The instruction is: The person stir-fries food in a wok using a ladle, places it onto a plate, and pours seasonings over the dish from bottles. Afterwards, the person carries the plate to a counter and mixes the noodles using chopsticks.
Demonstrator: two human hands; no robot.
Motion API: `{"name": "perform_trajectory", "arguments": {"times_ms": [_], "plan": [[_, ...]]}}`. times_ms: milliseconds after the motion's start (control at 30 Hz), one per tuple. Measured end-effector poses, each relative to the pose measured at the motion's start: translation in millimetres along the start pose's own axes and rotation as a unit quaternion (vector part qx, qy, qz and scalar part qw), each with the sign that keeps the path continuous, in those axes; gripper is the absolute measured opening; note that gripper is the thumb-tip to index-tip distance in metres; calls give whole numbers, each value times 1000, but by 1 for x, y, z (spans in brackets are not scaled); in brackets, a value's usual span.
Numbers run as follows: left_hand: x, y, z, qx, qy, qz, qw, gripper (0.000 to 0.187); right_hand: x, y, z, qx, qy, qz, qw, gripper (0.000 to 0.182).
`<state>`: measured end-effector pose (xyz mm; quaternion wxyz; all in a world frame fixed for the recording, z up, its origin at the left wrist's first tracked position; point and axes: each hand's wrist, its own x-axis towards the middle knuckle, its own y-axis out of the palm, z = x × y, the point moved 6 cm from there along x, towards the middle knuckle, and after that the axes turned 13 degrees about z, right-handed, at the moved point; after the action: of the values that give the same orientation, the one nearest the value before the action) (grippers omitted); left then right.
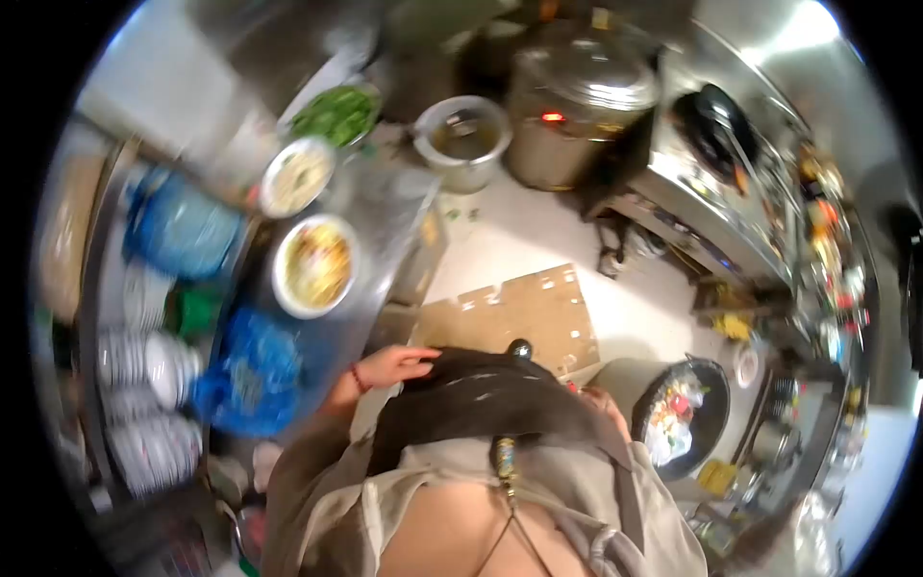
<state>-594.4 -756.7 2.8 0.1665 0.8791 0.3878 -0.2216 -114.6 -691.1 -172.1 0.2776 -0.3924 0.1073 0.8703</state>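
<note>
My left hand [392, 366] hovers by the left edge of the dark apron [471, 399], fingers stretched out and holding nothing. A red band circles that wrist. On the other side of the apron, my right hand [606, 406] is blurred and partly covered by its sleeve; a small red spot shows beside it, and I cannot tell what its fingers do. Left of my left hand is the steel counter [385, 226], with a white bowl of yellow shredded food [317, 265], a bowl of pale food [297, 177] and a blue plastic bag [252, 370].
A lined bin with food waste [678, 423] stands close to my right. Flattened cardboard [529, 313] lies on the floor ahead. Farther off are a bucket of dark liquid [464, 139], a large lidded pot [582, 106] and a stove with a wok [713, 120]. Stacked bowls [154, 452] fill the left shelf.
</note>
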Motion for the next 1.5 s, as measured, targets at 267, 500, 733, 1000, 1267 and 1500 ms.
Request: {"name": "perform_trajectory", "arguments": {"times_ms": [267,500,733,1000,1267,1500], "plan": [[149,11,24,-14,-117,27,993,55,-72,4,-145,178,108,-110,972,46],[206,3,31,13,-105,-25,994,45,-67,-25,-157,255,111,-135,951,47],[270,-129,82,162,-158,12,974,23,-17,-60,-147,279,83,-149,945,49],[571,-177,-46,273,-224,209,912,23,14,-90,-104,322,108,-246,908,52],[721,-81,-124,416,-198,395,795,22,-53,-2,10,572,38,-347,742,56],[731,42,-132,484,-182,482,707,21,0,120,14,652,11,-410,638,43]]}}
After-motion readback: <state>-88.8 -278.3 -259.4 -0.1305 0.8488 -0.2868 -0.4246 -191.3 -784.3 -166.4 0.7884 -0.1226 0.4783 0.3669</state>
